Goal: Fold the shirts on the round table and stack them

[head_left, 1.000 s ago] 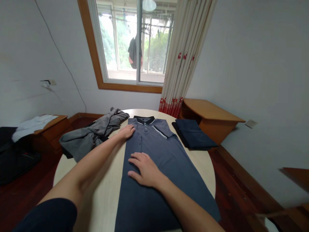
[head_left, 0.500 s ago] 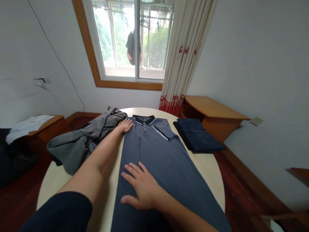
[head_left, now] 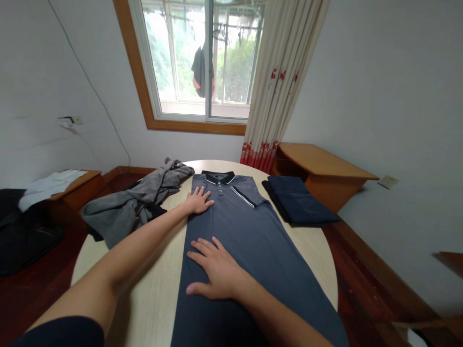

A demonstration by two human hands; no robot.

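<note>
A grey-blue polo shirt (head_left: 249, 231) with a black collar lies spread on the round table, collar toward the window. Its left side makes a straight edge, and one sleeve with black and white trim is folded across the upper right. My left hand (head_left: 200, 200) rests flat on the shirt's upper left, below the collar, fingers spread. Nearer to me, my right hand (head_left: 217, 272) lies palm down on the middle of the shirt, fingers apart. Neither hand grips anything. The shirt's lower end runs out of view beneath my right forearm.
A rumpled heap of grey clothes (head_left: 133, 207) covers the table's left side. Folded dark navy garments (head_left: 302, 202) lie at the right edge of the table (head_left: 155, 299). Beyond stand a wooden desk (head_left: 321, 161), a curtain (head_left: 280, 86) and a window.
My left hand has moved from the shirt's shoulder edge by the grey heap inward and toward me, onto the chest. My right hand stays nearly in place. The view has shifted slightly.
</note>
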